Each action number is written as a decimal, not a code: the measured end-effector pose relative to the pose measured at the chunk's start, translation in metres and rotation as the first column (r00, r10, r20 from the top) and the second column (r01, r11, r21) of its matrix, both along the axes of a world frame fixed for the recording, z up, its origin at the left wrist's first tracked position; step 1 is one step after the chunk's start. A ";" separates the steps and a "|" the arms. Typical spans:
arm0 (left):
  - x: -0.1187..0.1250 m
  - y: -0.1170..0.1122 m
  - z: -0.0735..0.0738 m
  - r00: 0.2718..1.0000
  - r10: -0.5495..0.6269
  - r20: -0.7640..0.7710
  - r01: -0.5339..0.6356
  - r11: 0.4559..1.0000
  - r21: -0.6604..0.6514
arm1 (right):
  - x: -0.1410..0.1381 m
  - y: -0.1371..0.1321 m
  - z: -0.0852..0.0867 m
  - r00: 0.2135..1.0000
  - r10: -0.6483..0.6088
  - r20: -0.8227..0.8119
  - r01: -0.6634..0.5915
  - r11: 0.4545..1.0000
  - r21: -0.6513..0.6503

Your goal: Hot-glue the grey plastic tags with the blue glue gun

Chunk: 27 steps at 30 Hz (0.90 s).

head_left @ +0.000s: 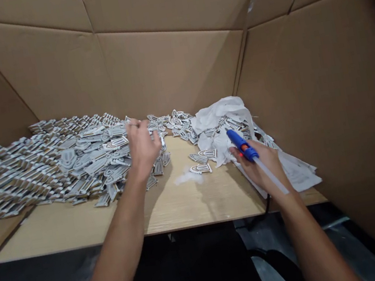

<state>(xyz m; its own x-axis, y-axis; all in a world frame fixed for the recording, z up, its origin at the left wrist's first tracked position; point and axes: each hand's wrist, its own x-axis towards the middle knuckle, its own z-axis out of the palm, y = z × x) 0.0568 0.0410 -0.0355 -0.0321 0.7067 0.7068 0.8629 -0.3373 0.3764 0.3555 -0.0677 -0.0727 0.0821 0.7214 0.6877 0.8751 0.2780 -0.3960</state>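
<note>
Where cardboard [175, 66] rises, hands [142, 148], table [183, 203], perhaps concrete floor [333, 236]

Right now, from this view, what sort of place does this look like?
Probably a piece-work craft bench: a wooden table walled by cardboard sheets, heaped with many identical small flat pieces, and a blue hot glue gun in the right hand.

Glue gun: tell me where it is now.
In the head view, the glue gun is gripped in the right hand, on the right, beside the crumpled white plastic.
</note>
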 end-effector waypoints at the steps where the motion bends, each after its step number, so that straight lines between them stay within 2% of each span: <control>1: 0.007 0.000 -0.005 0.985 -0.162 -0.053 0.158 0.984 -0.083 | -0.001 0.002 -0.003 1.000 0.011 0.002 -0.010 0.999 -0.053; 2: 0.015 0.000 -0.010 0.942 -0.321 -0.095 0.298 0.934 -0.196 | -0.002 0.004 -0.006 1.000 0.025 0.008 -0.024 0.994 -0.107; 3: 0.021 0.000 -0.016 0.888 -0.444 -0.119 0.390 0.865 -0.314 | -0.004 0.006 -0.009 0.999 0.047 0.017 -0.043 0.986 -0.158; 4: 0.026 -0.001 -0.021 0.839 -0.528 -0.130 0.433 0.794 -0.427 | -0.007 0.007 -0.013 0.997 0.074 0.026 -0.067 0.976 -0.209; 6: 0.032 -0.003 -0.031 0.788 -0.604 -0.120 0.427 0.676 -0.601 | -0.014 0.008 -0.019 0.991 0.131 0.037 -0.115 0.948 -0.296; 9: 0.032 -0.003 -0.041 0.795 -0.603 -0.070 0.363 0.566 -0.740 | -0.027 0.007 -0.027 0.983 0.181 0.029 -0.157 0.913 -0.376; 12: 0.029 -0.001 -0.046 0.801 -0.598 -0.025 0.361 0.516 -0.777 | -0.037 0.006 -0.029 0.980 0.198 0.007 -0.179 0.899 -0.400; 14: 0.027 0.001 -0.047 0.794 -0.608 0.009 0.397 0.507 -0.765 | -0.038 0.006 -0.028 0.980 0.196 -0.015 -0.186 0.896 -0.402; 20: 0.030 0.001 -0.038 0.770 -0.626 0.124 0.546 0.546 -0.635 | -0.035 0.004 -0.021 0.978 0.167 -0.125 -0.201 0.915 -0.349; 23: 0.035 -0.002 -0.032 0.699 -0.681 0.218 0.671 0.520 -0.529 | -0.038 0.004 -0.021 0.952 0.200 -0.231 -0.264 0.918 -0.295; 27: 0.044 -0.008 -0.031 0.547 -0.764 0.343 0.818 0.399 -0.415 | -0.044 0.007 -0.024 0.869 0.244 -0.431 -0.363 0.905 -0.220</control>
<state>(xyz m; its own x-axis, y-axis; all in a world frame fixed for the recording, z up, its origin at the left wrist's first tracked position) 0.1006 0.0328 -0.0661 0.6875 0.6653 0.2910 0.2641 -0.6024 0.7533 0.3117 -0.0604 -0.0970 0.0411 0.9122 0.4077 0.5261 0.3272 -0.7850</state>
